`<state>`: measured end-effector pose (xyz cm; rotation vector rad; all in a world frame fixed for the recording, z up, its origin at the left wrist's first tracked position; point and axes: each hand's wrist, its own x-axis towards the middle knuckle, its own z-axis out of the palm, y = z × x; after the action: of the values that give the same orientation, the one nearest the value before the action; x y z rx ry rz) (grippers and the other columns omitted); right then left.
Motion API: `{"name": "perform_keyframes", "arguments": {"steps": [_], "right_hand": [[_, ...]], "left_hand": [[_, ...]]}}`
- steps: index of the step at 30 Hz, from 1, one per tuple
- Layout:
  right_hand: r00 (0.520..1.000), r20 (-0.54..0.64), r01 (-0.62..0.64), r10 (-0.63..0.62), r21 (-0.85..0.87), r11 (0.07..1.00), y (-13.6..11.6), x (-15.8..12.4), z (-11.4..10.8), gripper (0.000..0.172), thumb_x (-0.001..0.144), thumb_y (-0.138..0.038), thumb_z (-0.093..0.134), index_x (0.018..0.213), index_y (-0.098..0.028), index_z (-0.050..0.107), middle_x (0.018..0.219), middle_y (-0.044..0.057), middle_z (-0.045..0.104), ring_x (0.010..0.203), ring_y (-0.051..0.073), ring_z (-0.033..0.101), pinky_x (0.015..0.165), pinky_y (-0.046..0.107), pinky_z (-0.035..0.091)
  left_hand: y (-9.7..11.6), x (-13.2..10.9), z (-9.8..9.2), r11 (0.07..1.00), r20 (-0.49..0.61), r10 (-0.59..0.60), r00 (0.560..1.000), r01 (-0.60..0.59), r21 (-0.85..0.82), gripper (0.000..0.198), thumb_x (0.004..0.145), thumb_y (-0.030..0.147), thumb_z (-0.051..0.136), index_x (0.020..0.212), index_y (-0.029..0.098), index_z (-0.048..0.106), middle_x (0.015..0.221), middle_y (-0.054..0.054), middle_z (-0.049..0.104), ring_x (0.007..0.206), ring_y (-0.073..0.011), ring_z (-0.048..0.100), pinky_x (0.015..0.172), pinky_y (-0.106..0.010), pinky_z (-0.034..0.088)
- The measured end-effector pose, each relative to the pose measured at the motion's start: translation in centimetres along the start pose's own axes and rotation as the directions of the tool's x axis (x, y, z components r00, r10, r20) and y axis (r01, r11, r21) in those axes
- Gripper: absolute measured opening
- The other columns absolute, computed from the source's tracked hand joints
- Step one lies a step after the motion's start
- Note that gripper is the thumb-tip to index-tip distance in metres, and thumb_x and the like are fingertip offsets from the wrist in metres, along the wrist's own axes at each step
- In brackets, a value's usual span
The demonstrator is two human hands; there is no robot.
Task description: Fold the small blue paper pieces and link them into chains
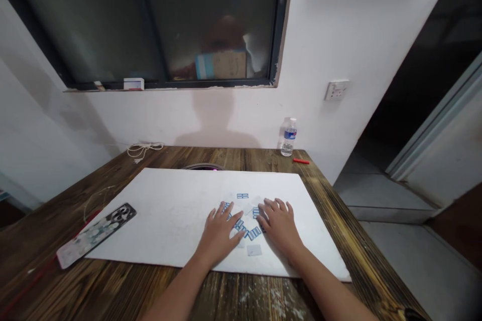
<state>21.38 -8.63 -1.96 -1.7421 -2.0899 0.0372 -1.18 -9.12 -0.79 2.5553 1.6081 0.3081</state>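
Observation:
Small flat pieces with blue line markings lie scattered on a white board. My left hand rests over the left part of them, palm down, fingers spread and touching some. On the right, my right hand lies palm down with its fingers apart, the fingertips at the edge of another marked piece. One blue-marked piece sits by itself beyond the hands. A plain pale rectangular piece lies nearer to me, between my forearms. Pieces under the fingers are partly hidden.
The board lies on a dark wooden table. A phone in a patterned case overlaps its left edge. Towards the wall are a white cable, a round dark object, a water bottle and a red stick-like item.

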Motion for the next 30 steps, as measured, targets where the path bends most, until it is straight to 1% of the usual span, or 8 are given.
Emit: {"name": "perform_keyframes", "arguments": {"steps": [6, 9, 10, 12, 15, 18, 23, 30], "right_hand": [[0.994, 0.03, -0.103, 0.106, -0.086, 0.991, -0.1, -0.2, -0.3, 0.049, 0.095, -0.046, 0.043, 0.133, -0.019, 0.056, 0.145, 0.013, 0.048, 0.138, 0.039, 0.031, 0.111, 0.06, 0.016], [0.987, 0.063, -0.137, 0.145, -0.117, 0.984, -0.3, -0.2, -0.4, 0.056, 0.096, -0.047, 0.039, 0.137, -0.011, 0.052, 0.149, 0.018, 0.042, 0.142, 0.04, 0.025, 0.112, 0.061, 0.012], [0.985, 0.071, -0.146, 0.155, -0.127, 0.981, -0.3, -0.2, -0.5, 0.057, 0.097, -0.047, 0.038, 0.138, -0.01, 0.051, 0.15, 0.019, 0.04, 0.143, 0.04, 0.022, 0.112, 0.061, 0.011], [0.984, 0.081, -0.148, 0.16, -0.136, 0.98, -0.3, -0.3, -0.6, 0.057, 0.098, -0.047, 0.035, 0.139, -0.011, 0.05, 0.153, 0.017, 0.035, 0.145, 0.039, 0.018, 0.113, 0.061, 0.008], [0.982, 0.131, -0.123, 0.138, -0.114, 0.986, -0.5, -0.5, -0.8, 0.053, 0.098, -0.049, 0.034, 0.14, -0.02, 0.05, 0.155, 0.01, 0.034, 0.146, 0.036, 0.015, 0.113, 0.061, 0.006], [0.974, 0.192, -0.107, 0.119, -0.07, 0.992, -0.7, -0.7, -1.0, 0.051, 0.097, -0.052, 0.037, 0.141, -0.03, 0.048, 0.155, 0.007, 0.035, 0.145, 0.036, 0.018, 0.113, 0.06, 0.006], [0.968, 0.245, -0.063, 0.057, 0.018, 0.998, -1.0, -0.7, -1.5, 0.043, 0.096, -0.05, 0.041, 0.137, -0.041, 0.051, 0.155, 0.003, 0.036, 0.145, 0.035, 0.021, 0.112, 0.06, 0.008], [0.951, 0.293, 0.064, -0.096, 0.115, 0.991, -1.1, -0.7, -1.6, 0.048, 0.094, -0.053, 0.044, 0.142, -0.044, 0.043, 0.156, -0.002, 0.032, 0.147, 0.033, 0.015, 0.114, 0.06, 0.007]], "left_hand": [[0.0, 0.1, -0.1, 1.0, 0.0, 0.007, 1.0, -0.007, -0.001, 0.062, 0.088, 0.056, 0.051, 0.146, 0.038, 0.039, 0.16, -0.004, 0.023, 0.148, -0.0361, 0.011, 0.115, -0.061, 0.015], [0.0, 0.0, -0.9, 0.995, -0.003, 0.069, 0.998, -0.07, -0.067, 0.056, 0.089, 0.053, 0.051, 0.144, 0.041, 0.041, 0.161, -0.001, 0.021, 0.147, -0.0351, 0.014, 0.114, -0.061, 0.018], [0.0, 0.0, -1.2, 0.99, -0.001, 0.107, 0.994, -0.107, -0.095, 0.05, 0.091, 0.05, 0.051, 0.139, 0.041, 0.048, 0.159, 0.0, 0.025, 0.146, -0.0333, 0.019, 0.114, -0.059, 0.021], [0.0, 0.0, -1.7, 0.971, 0.009, 0.198, 0.98, -0.195, -0.14, 0.034, 0.091, 0.044, 0.053, 0.123, 0.041, 0.064, 0.149, 0.001, 0.046, 0.14, -0.0305, 0.035, 0.113, -0.055, 0.026], [0.0, 0.1, -1.9, 0.951, 0.023, 0.259, 0.965, -0.251, -0.179, 0.026, 0.089, 0.039, 0.058, 0.111, 0.038, 0.071, 0.133, 0.0, 0.061, 0.131, -0.029, 0.048, 0.108, -0.052, 0.034], [0.0, 0.2, -1.9, 0.953, 0.064, 0.265, 0.962, -0.252, -0.168, 0.033, 0.089, 0.04, 0.058, 0.121, 0.038, 0.066, 0.142, 0.0, 0.054, 0.135, -0.0316, 0.043, 0.107, -0.055, 0.034], [-0.1, 0.0, -1.8, 0.953, 0.148, 0.295, 0.944, -0.28, -0.117, 0.058, 0.084, 0.046, 0.062, 0.14, 0.042, 0.046, 0.157, -0.003, 0.031, 0.144, -0.0396, 0.024, 0.109, -0.065, 0.024], [-0.1, -0.1, -1.8, 0.969, 0.104, 0.242, 0.965, -0.235, -0.077, 0.059, 0.087, 0.047, 0.058, 0.143, 0.035, 0.045, 0.158, -0.008, 0.027, 0.145, -0.0373, 0.02, 0.112, -0.06, 0.024]]}}
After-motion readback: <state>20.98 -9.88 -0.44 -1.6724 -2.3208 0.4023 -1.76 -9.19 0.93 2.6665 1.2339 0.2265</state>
